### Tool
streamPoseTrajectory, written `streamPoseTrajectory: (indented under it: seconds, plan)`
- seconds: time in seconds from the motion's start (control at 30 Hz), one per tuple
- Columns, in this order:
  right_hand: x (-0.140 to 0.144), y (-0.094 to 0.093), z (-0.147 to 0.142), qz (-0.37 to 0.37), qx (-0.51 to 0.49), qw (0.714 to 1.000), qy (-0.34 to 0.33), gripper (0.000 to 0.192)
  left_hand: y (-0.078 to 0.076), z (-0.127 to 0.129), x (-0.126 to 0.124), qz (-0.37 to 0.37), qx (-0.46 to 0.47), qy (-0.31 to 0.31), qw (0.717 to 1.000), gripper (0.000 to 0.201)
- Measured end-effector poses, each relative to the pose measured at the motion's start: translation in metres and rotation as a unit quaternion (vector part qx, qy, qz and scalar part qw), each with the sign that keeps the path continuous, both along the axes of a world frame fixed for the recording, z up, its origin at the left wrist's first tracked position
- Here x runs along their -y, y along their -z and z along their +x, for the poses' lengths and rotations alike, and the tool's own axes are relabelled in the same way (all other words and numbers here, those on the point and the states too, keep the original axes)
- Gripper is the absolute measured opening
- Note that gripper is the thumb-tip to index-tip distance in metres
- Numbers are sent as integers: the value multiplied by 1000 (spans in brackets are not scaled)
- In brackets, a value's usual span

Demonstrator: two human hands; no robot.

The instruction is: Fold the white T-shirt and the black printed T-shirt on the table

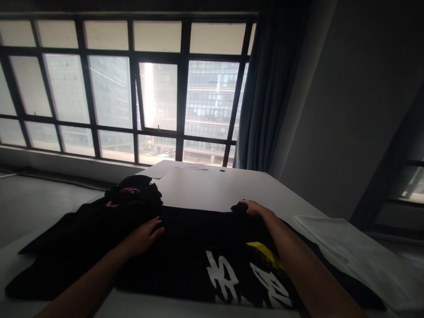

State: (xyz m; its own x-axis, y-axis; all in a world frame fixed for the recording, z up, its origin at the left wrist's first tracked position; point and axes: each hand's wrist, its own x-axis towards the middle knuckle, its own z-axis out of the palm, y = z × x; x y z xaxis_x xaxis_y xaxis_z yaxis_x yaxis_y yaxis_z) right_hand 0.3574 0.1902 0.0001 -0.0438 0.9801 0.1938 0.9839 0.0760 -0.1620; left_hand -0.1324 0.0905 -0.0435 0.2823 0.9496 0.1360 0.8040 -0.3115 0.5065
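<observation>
A black T-shirt [198,247] with white characters and a yellow patch lies spread flat on a white table [212,185]. My left hand [145,234] rests palm down on the cloth near its far left part, fingers together. My right hand [253,207] reaches to the shirt's far edge and pinches a small fold of black fabric there. Both forearms stretch over the garment.
A crumpled pile of black clothes with pink print [132,194] sits at the far left of the table. Papers [172,168] lie at the table's far end near the window. A white folded cloth [357,251] lies at right. A dark curtain [265,88] hangs behind.
</observation>
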Motion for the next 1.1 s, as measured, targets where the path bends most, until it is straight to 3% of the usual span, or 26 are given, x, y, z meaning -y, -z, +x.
streamPoseTrajectory:
  seconds: [0.13,0.27,0.37,0.47,0.53,0.67,0.73,0.83,0.97,1.1]
  plan:
    - [6,-5,-2,-29,61,998,17,53,6,-3,-7,4,-19,-31,999,73]
    - [27,-32,5,19,95,995,25,32,10,-2,-9,12,-35,-31,999,74]
    - [60,-61,14,114,85,990,6,29,11,-1,-9,23,-40,-28,999,73]
    - [112,-83,25,176,14,984,-40,23,11,0,-9,28,-47,-27,998,71]
    - [153,-85,29,108,-31,991,-70,18,10,2,-8,38,-50,-31,998,72]
    - [220,-62,29,-148,-59,985,-72,16,-1,16,-3,113,-60,-34,991,79]
    - [238,-49,28,-166,-76,981,-68,18,-11,26,2,148,-81,-27,985,83]
    - [246,-38,28,-92,-101,987,-83,18,-28,42,9,167,-140,-19,976,78]
    - [245,-38,36,44,-114,991,-63,19,-44,53,7,141,-214,-22,966,38]
    - [240,-35,45,160,-100,982,7,16,-55,51,-2,162,-177,-46,970,26]
